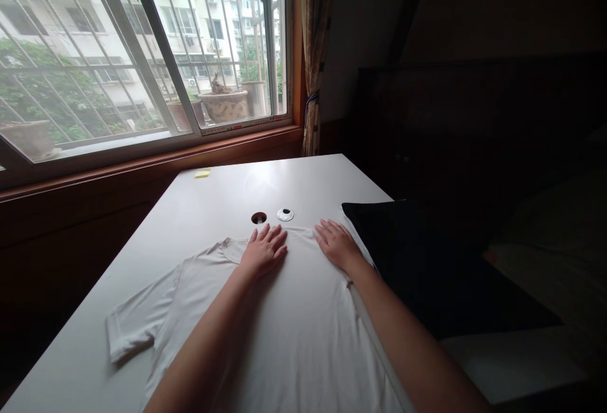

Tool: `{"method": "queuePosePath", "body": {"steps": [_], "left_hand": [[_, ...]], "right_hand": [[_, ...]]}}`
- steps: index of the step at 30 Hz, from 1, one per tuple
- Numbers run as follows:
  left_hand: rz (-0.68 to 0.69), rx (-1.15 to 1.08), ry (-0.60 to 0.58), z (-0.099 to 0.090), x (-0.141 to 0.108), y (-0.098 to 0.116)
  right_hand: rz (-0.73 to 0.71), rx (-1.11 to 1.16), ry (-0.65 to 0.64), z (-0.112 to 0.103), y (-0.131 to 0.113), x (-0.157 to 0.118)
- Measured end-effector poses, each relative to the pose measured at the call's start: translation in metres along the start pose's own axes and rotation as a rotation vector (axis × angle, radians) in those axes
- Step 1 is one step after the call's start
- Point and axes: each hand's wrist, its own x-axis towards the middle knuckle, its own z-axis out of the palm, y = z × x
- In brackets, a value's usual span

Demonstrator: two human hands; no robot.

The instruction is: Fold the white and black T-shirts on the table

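Note:
A white T-shirt [294, 324] lies spread on the white table [142, 229], its left sleeve stretched out toward the table's left side. My left hand [265, 248] rests flat on the shirt's upper part, close to the collar, fingers spread. Opposite it, my right hand [336, 242] lies flat near the shirt's upper right edge, its fingers stretched out. Neither hand grips anything. The shirt's right sleeve cannot be made out, and its lower part runs out of view between my forearms.
Dark cloth [427, 267] covers the table's right side. Beyond the shirt are a round hole [258, 217] and a round cover [285, 214] in the tabletop. A yellow note [202, 173] lies at the far left corner. A window [213, 52] and a tied curtain [313, 84] stand behind.

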Motion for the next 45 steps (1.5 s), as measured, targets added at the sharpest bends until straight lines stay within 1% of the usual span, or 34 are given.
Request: {"method": "queuePosePath", "body": {"steps": [5, 12, 18, 21, 24, 28, 30, 34, 37, 40, 42, 45], "left_hand": [[-0.004, 0.049, -0.051, -0.001, 0.0, 0.001], [-0.005, 0.065, -0.058, -0.002, -0.001, 0.003], [-0.007, 0.063, -0.057, -0.003, -0.003, 0.003], [-0.008, 0.067, -0.051, -0.003, -0.005, 0.001], [-0.009, 0.069, -0.053, -0.002, -0.005, 0.0], [0.004, 0.067, -0.051, -0.001, -0.003, -0.004], [0.007, 0.064, -0.055, -0.002, -0.002, -0.005], [0.008, 0.06, -0.066, -0.003, -0.002, -0.007], [0.009, 0.058, -0.066, -0.003, -0.002, -0.007], [0.004, 0.057, -0.063, -0.003, -0.003, -0.007], [-0.001, 0.058, -0.064, -0.003, -0.003, -0.007], [-0.006, 0.055, -0.069, -0.004, -0.003, -0.006]], "right_hand": [[0.018, -0.022, 0.078, 0.002, 0.003, -0.001], [0.031, -0.033, 0.13, 0.003, 0.009, -0.001], [0.032, -0.048, 0.148, -0.001, 0.007, -0.002], [0.018, -0.064, 0.14, -0.007, 0.004, -0.003], [0.046, -0.118, 0.077, -0.02, 0.0, -0.003], [0.151, -0.207, -0.134, -0.045, -0.001, 0.007], [0.167, -0.214, -0.231, -0.057, 0.001, 0.015], [0.157, -0.224, -0.361, -0.074, 0.009, 0.029], [0.141, -0.243, -0.434, -0.08, 0.012, 0.034], [0.139, -0.264, -0.487, -0.079, 0.012, 0.036], [0.14, -0.275, -0.506, -0.076, 0.011, 0.037], [0.119, -0.269, -0.497, -0.071, 0.009, 0.039]]}}
